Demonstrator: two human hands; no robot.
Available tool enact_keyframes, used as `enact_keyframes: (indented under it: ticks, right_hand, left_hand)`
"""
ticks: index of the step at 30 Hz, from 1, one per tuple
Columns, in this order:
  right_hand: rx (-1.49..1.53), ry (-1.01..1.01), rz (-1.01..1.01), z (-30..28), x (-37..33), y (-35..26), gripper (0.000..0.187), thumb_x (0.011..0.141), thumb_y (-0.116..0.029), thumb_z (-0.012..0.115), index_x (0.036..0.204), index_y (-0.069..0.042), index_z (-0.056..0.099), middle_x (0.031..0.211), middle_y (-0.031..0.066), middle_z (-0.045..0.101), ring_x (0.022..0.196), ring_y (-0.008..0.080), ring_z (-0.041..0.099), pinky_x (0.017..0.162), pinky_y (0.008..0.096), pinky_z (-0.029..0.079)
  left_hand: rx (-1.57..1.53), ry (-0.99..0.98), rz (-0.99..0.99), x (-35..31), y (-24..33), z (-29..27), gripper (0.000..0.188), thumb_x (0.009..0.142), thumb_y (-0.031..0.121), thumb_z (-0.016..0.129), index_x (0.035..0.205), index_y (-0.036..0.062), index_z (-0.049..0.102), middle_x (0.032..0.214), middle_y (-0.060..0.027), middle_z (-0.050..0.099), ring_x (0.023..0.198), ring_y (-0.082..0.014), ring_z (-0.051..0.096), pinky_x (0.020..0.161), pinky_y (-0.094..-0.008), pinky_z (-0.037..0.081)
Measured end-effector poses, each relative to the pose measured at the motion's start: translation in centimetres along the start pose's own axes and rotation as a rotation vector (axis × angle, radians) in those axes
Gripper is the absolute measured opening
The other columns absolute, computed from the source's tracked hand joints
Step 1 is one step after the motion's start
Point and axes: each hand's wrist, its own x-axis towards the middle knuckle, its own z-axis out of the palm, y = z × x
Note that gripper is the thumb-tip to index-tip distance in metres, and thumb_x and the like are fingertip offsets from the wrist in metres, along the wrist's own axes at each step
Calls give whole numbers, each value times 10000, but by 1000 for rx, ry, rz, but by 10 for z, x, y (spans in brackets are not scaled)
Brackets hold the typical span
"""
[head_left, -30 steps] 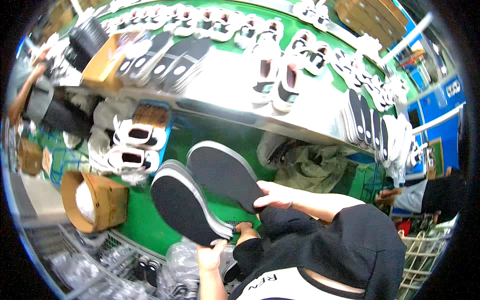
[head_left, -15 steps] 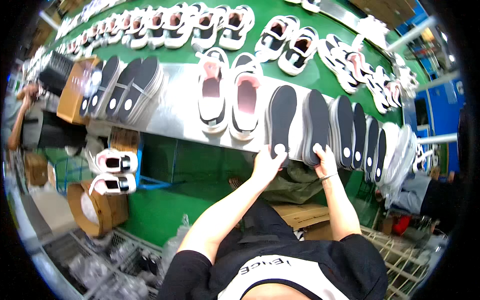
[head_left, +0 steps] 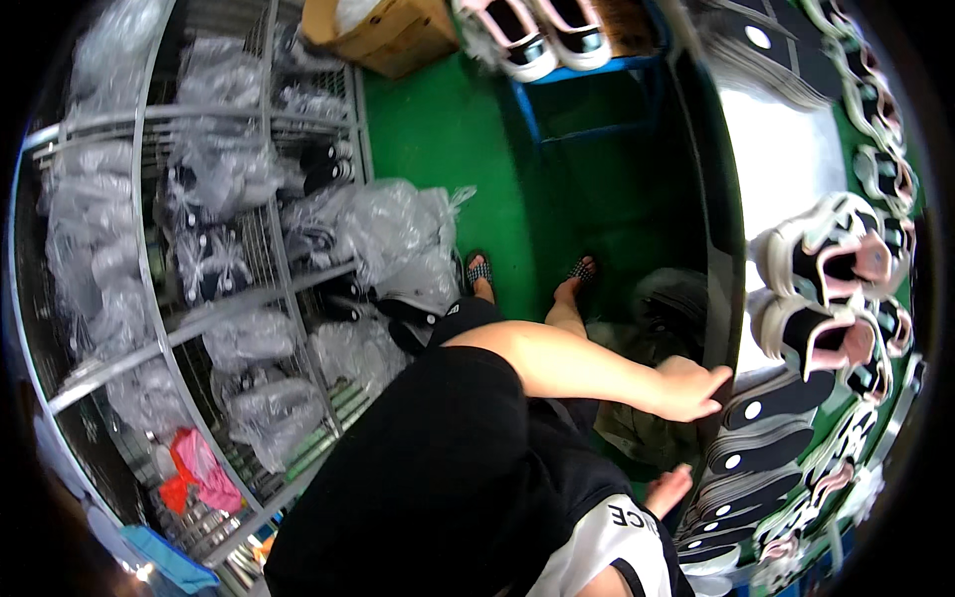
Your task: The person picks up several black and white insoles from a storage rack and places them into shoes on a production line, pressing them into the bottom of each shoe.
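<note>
Soles [head_left: 781, 400] now lie released toward four o'clock; left hand [head_left: 686, 390] empties, fingers apart; right hand [head_left: 669, 490], cannot tell.

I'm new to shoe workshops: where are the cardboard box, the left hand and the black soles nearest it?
Cardboard box [head_left: 406, 42]: head view, on its side wall.
Left hand [head_left: 684, 388]: head view, back of the hand.
Black soles [head_left: 783, 400]: head view, top sole's face.

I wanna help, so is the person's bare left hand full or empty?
Looks empty: the bare left hand is open, fingers stretched toward the shiny silver metal table, and nothing shows in it.
</note>
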Motion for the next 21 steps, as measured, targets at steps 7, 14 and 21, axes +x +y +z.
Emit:
enact_keyframes:
  ticks: [7,14,21]
  right_hand:
    - [-539,-825,-339,133,-33,-5,130,814,-145,521,853,-22,536,675,20,521,596,75,457,540,220,397]
    - [-924,-1174,-818,307,-81,-9,155,789,-145,502,873,-37,575,808,179,578,762,298,576,663,333,453]
    - [-809,-1465,-1067,541,-172,70,243,764,-92,509,989,-3,524,912,199,548,865,347,520,758,358,426]
  left_hand:
    - [-79,481,-679,-159,-193,-32,279,764,235,496,954,36,536,862,-162,574,802,-319,557,710,-394,440]
    - [-165,1086,-1254,-343,-394,-18,284,773,204,516,1003,37,514,827,-142,593,764,-264,572,694,-344,445]
    - [-50,1230,-1181,-415,-502,-54,291,795,132,479,1067,29,487,1046,-163,529,963,-324,496,819,-368,397]
